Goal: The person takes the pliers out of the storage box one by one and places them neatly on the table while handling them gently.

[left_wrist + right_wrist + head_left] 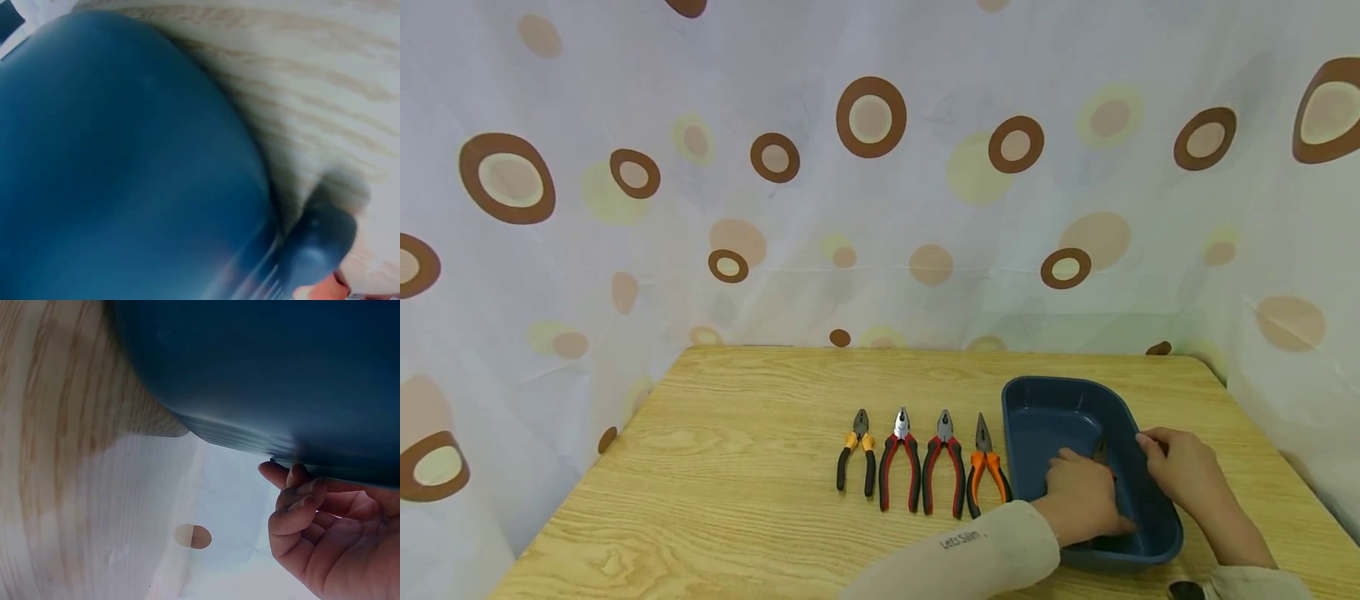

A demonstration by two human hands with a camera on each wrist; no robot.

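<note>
A deep blue plastic tray (pixel 1045 417) stands on the right of the table. My left hand (pixel 1082 496) reaches down into it, back of the hand up, over a pair of pliers (pixel 1101 452) with a dark head and a bit of red handle. The hand covers most of these pliers, and its fingertips are hidden. My right hand (pixel 1183 467) holds the tray's right rim, thumb on top; in the right wrist view the fingers (pixel 294 515) curl at the edge. To the left of the tray, several pliers lie in a row, nearest it an orange-handled long-nose pair (pixel 982 458).
Farther left in the row are two red-and-black pliers (pixel 943 458) and a smaller yellow-and-black pair (pixel 859 450). All rest on a wood-grain table (pixel 737 483). A patterned curtain (pixel 880 208) hangs behind it and along the sides.
</note>
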